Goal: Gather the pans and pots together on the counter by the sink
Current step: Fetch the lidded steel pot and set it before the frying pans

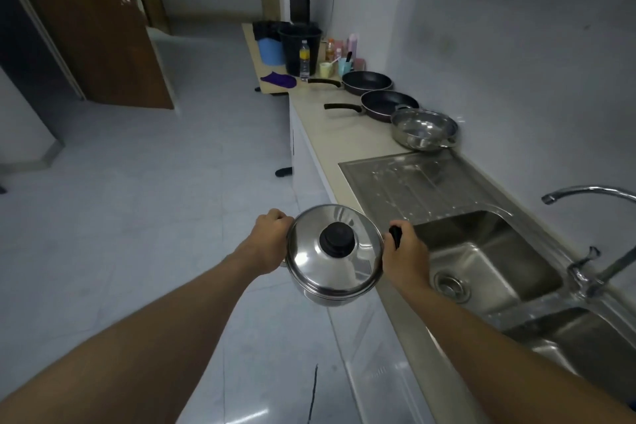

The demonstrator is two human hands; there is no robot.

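Note:
A steel pot (335, 272) with a shiny lid and black knob hangs in the air over the counter's front edge, beside the sink. My left hand (272, 241) grips its left handle and my right hand (404, 251) grips its black right handle. Farther along the beige counter (327, 138) sit a steel pan with two small handles (424, 129), a dark frying pan (387, 105) and a second dark frying pan (364, 82), lined up along the wall.
A steel sink basin (488, 262) with drainboard (413, 182) and tap (585, 193) lies to my right. At the counter's far end stand a black bucket (301, 48), a blue bin (270, 52), bottles, cups and a purple cloth (278, 80). Tiled floor lies to the left.

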